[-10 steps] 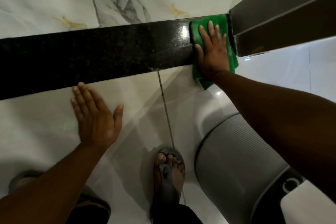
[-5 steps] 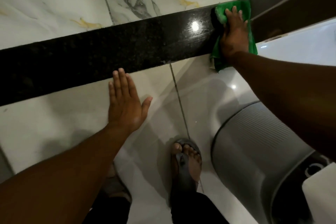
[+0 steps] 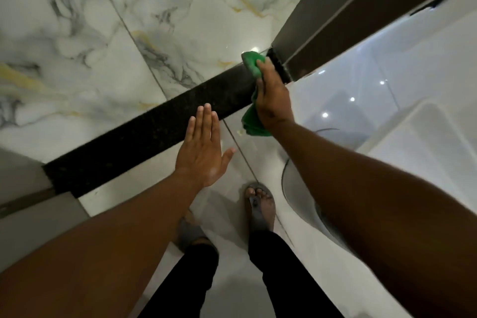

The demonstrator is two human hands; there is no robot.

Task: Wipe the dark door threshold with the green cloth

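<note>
Since a moment ago your right hand (image 3: 273,100) has bunched the green cloth (image 3: 254,63) tighter and pushed it up into the far right end of the dark door threshold (image 3: 154,134), against the foot of the brown door frame (image 3: 322,18); your left hand (image 3: 202,150) has slid forward until its fingertips sit at the near edge of the threshold.

Your right hand is closed over the cloth, pressing it onto the stone, with a green tail hanging out below your wrist onto the pale floor tile (image 3: 144,188). Your left hand is spread flat, palm down, holding nothing and bracing you.

You look to be working the corner, so only the right end seems covered. Next, I'd judge, you need to draw the cloth leftward along the strip with steady pressure, and move your left hand clear of its path.
</note>
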